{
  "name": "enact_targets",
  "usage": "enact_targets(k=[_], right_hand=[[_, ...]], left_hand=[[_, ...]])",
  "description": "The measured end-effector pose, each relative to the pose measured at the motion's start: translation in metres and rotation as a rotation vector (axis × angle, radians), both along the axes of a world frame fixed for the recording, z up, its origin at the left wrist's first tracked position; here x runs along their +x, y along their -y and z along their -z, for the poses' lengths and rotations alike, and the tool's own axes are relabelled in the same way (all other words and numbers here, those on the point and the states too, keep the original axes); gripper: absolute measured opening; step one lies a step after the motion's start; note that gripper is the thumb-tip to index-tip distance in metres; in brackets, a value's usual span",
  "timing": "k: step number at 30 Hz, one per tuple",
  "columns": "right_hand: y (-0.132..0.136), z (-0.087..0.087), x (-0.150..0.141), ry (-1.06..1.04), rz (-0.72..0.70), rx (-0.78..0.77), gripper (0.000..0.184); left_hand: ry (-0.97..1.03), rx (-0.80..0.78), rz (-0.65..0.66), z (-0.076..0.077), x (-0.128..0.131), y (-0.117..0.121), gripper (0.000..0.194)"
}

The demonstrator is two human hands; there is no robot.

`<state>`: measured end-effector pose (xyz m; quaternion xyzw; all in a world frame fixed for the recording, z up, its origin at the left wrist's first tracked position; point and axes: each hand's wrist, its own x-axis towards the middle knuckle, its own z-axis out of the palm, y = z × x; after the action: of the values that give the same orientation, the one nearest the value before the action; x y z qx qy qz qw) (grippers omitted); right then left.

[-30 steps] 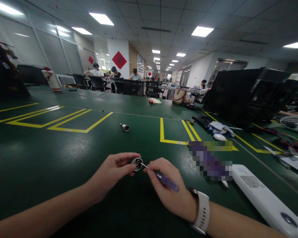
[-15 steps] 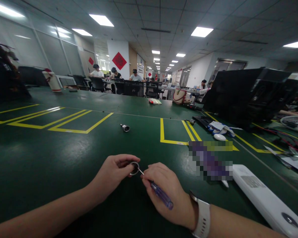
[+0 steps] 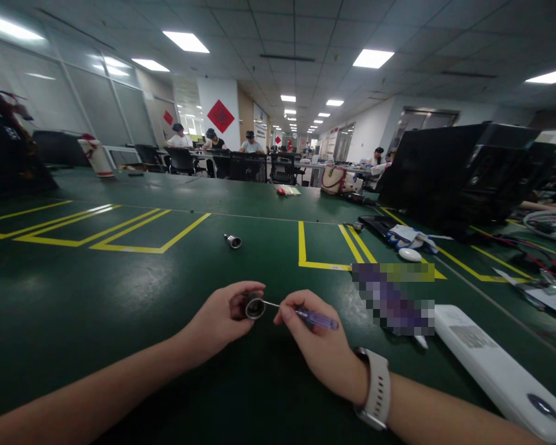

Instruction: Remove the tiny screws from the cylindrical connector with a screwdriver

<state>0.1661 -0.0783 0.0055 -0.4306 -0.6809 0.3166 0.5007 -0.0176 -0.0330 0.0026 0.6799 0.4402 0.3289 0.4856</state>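
My left hand (image 3: 227, 315) grips a round metal part (image 3: 255, 308) with a ringed, hollow opening that faces me. In my right hand (image 3: 312, 337) is a screwdriver (image 3: 319, 318) with a clear purple handle, held in a pinch of thumb and fingers. Its thin shaft points left and the tip is at the rim of the metal part; whether it touches cannot be made out. Farther up the green table (image 3: 120, 321) lies a small silver metal piece (image 3: 233, 241) with a narrow stem.
At right lie a long white device (image 3: 495, 364), a pixelated purple item (image 3: 393, 303), a white oval object (image 3: 410, 254) and gloves (image 3: 412, 238). A large black case (image 3: 445, 173) stands behind. Yellow tape (image 3: 301, 244) marks the table. Several people sit at far desks.
The screwdriver has swung from slanting toward me to nearly level, with my right hand turned and shifted slightly right. My left hand has turned the metal part and moved slightly right.
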Motion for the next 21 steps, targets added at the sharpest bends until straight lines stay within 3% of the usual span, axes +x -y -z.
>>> enact_targets(k=[6,9,11,15,21], right_hand=[[-0.011,-0.003,0.002,-0.211,-0.038,-0.225,0.011],[-0.017,0.0,0.005,-0.318,-0.047,-0.294,0.011],[-0.021,0.003,0.007,-0.373,-0.044,-0.284,0.011],[-0.027,0.007,0.011,-0.447,-0.046,-0.247,0.013],[-0.023,0.002,0.013,-0.427,-0.133,-0.287,0.02]], left_hand=[[-0.502,0.49,-0.021,-0.005,-0.002,-0.027,0.04],[-0.578,0.584,-0.014,-0.007,0.006,-0.045,0.02],[-0.541,0.651,-0.035,-0.005,0.012,-0.058,0.019],[-0.502,0.623,-0.112,0.004,0.021,-0.073,0.02],[-0.48,0.593,-0.014,0.009,0.022,-0.071,0.014]])
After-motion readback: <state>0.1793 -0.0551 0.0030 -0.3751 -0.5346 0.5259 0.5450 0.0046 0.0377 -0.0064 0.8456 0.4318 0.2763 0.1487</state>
